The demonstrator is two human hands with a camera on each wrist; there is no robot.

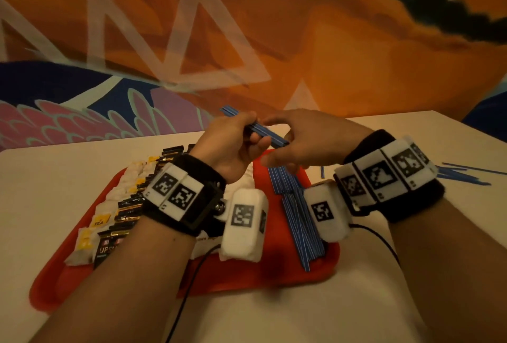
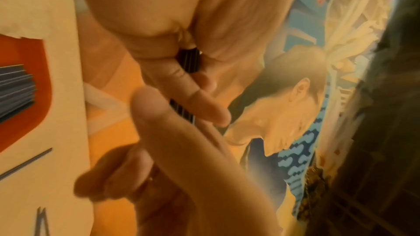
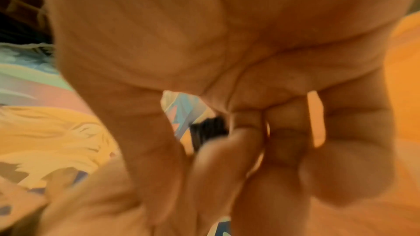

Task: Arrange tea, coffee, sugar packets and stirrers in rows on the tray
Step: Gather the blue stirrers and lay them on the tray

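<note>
Above the red tray point(image 1: 277, 274), the left hand point(image 1: 233, 148) grips a bundle of blue stirrers point(image 1: 263, 130), while the right hand point(image 1: 299, 142) pinches its near end, probably squaring them to join the stirrer row point(image 1: 296, 213) along the tray's right edge.

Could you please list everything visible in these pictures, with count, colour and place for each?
Tray: one, red, on the table before the person.
Table: one, pale cream, under the tray.
Tea packets: a row, count unclear, white with yellow tags, tray's left edge.
Coffee packets: a row, count unclear, black, beside the tea.
Sugar packets: white, mostly hidden by the left wrist, mid-tray.
Laid stirrers: many, blue, tray's right side.
Loose stirrers: several, blue, on the table right of the tray.
Held stirrers: a small bundle, blue, above the tray.
Mural wall: orange, blue, pink, behind.
Wrist cameras: two, white.
Left hand: grips the bundle.
Right hand: pinches the bundle.
</note>
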